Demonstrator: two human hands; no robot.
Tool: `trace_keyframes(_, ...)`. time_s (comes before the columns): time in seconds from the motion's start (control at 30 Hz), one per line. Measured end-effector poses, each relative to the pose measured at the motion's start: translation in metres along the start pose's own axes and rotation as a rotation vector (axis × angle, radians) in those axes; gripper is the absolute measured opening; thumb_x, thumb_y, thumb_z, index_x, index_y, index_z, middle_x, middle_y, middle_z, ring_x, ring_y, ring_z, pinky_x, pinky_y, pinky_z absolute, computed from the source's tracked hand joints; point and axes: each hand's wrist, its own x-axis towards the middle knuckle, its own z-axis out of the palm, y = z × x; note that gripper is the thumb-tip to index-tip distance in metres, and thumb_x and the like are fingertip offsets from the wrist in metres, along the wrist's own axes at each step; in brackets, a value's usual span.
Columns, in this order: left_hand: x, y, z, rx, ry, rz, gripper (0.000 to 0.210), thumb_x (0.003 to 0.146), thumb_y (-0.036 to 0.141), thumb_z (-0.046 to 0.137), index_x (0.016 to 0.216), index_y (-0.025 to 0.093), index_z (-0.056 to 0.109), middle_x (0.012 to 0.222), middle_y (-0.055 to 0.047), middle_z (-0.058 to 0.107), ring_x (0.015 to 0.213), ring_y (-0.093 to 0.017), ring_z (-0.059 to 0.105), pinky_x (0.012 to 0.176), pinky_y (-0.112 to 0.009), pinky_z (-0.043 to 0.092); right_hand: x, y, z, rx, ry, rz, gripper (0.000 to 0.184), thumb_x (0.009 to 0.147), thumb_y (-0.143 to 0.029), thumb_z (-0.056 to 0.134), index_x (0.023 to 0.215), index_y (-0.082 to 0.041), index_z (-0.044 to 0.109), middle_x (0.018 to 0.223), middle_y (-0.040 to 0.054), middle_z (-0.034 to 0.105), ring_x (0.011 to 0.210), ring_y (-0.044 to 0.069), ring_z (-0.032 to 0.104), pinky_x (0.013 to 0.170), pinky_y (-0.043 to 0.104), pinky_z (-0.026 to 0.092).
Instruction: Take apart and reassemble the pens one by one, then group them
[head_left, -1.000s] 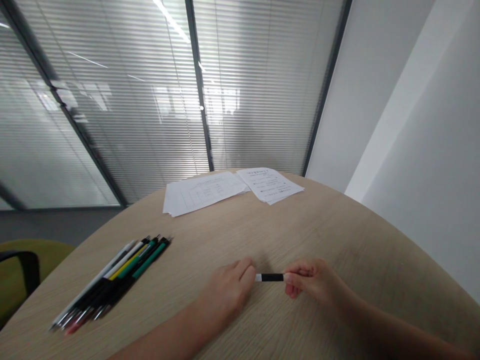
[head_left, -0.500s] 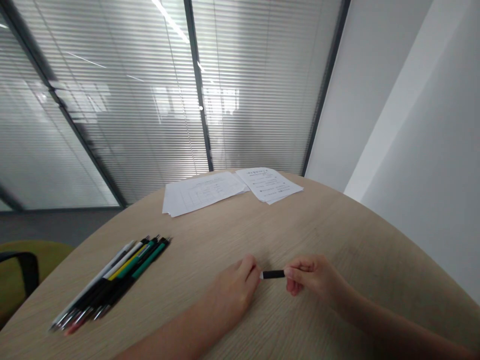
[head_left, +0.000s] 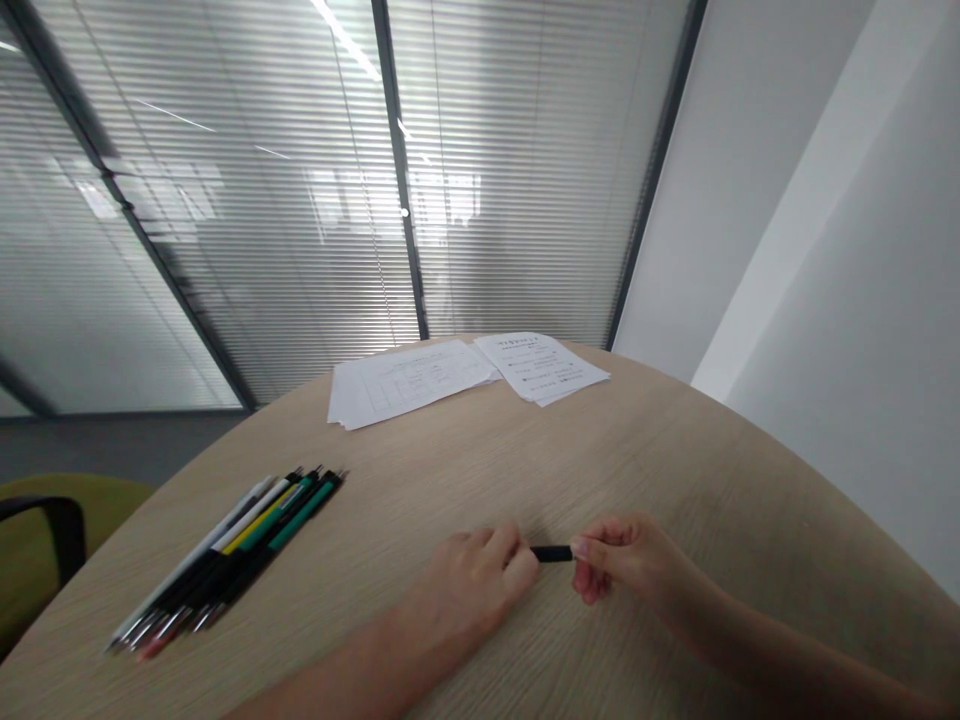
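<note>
Black pen [head_left: 552,554], in the head view, lies crosswise toward five o'clock from the centre, a short stretch showing between two hands. The right hand [head_left: 628,560] pinches its three-o'clock end narrowly between thumb and fingers. The left hand [head_left: 480,580] curls closed over the nine-o'clock end, fingertips hidden. Other pens [head_left: 229,560] lie at eight o'clock.

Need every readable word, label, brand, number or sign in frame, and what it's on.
No text is legible.
Right printed sheets: heading and lines of print, too small and blurred to read.
Left printed sheets: faint print in a table-like grid, too small to read.
Row of pens: too blurred to tell any markings.
Black pen between left hand and right hand: no lettering visible on the exposed part.
</note>
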Motion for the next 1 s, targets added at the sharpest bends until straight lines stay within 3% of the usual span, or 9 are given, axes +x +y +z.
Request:
trace_keyframes(0.13,0.001,0.002,-0.006,-0.043,-0.044,0.014,0.014,0.084,0.011,0.034,0.080,0.014,0.047,0.069,-0.003,0.059,0.055,-0.016,0.056,0.043,-0.025,0.045,0.000,-0.002,0.001,0.103,0.003,0.087,0.042,0.054,-0.055,0.062,0.049,-0.014,0.056,0.043,-0.0005,0.058,0.038,0.008,0.051,0.043,0.021,0.038)
trace_keyframes(0.3,-0.001,0.004,-0.006,-0.156,0.016,-0.050,0.014,0.086,0.017,0.030,0.086,0.015,0.044,0.072,-0.004,0.057,0.057,-0.016,0.055,0.045,-0.026,0.044,-0.001,-0.006,0.005,0.284,0.006,0.147,0.042,0.047,-0.053,0.067,0.051,-0.013,0.053,0.042,-0.0011,0.057,0.037,0.007,0.051,0.041,0.019,0.036)
trace_keyframes(0.43,-0.003,0.005,-0.006,-0.129,0.010,0.018,0.017,0.086,0.013,0.028,0.085,0.014,0.045,0.071,-0.004,0.056,0.054,-0.016,0.053,0.043,-0.025,0.043,-0.002,-0.008,0.008,0.333,0.047,0.127,0.048,0.044,-0.053,0.068,0.068,-0.016,0.051,0.038,-0.0040,0.057,0.035,0.009,0.052,0.040,0.020,0.035)
trace_keyframes(0.6,-0.001,0.005,-0.011,-0.110,0.028,0.001,0.017,0.086,0.013,0.029,0.085,0.014,0.046,0.072,-0.004,0.057,0.053,-0.015,0.053,0.044,-0.024,0.044,0.000,-0.005,0.007,0.293,0.057,0.049,0.045,0.050,-0.055,0.065,0.056,-0.016,0.045,0.039,-0.0022,0.058,0.033,0.009,0.052,0.036,0.019,0.036)
trace_keyframes(0.73,-0.001,0.002,-0.010,-0.118,0.076,-0.041,0.021,0.087,0.014,0.026,0.085,0.015,0.047,0.069,-0.003,0.057,0.053,-0.014,0.055,0.043,-0.023,0.043,-0.003,-0.005,0.006,0.277,0.062,-0.014,0.041,0.048,-0.049,0.070,0.060,-0.017,0.047,0.049,0.0008,0.063,0.044,0.013,0.059,0.044,0.023,0.044)
trace_keyframes(0.87,-0.002,-0.002,-0.007,-0.119,0.177,-0.027,0.027,0.089,0.018,0.022,0.081,0.016,0.048,0.065,-0.001,0.058,0.049,-0.013,0.054,0.040,-0.022,0.040,-0.009,-0.007,0.001,0.069,0.030,-0.096,0.033,0.057,-0.043,0.067,0.070,-0.017,0.051,0.061,0.0044,0.067,0.057,0.017,0.063,0.054,0.028,0.048)
trace_keyframes(1.0,-0.002,-0.005,-0.008,-0.183,0.270,-0.035,0.026,0.089,0.020,0.027,0.081,0.016,0.051,0.063,0.000,0.060,0.049,-0.012,0.053,0.042,-0.022,0.040,-0.012,-0.007,-0.007,-0.453,0.074,-0.296,0.014,0.070,-0.032,0.058,0.074,-0.019,0.057,0.063,0.0027,0.065,0.060,0.017,0.062,0.055,0.026,0.045)
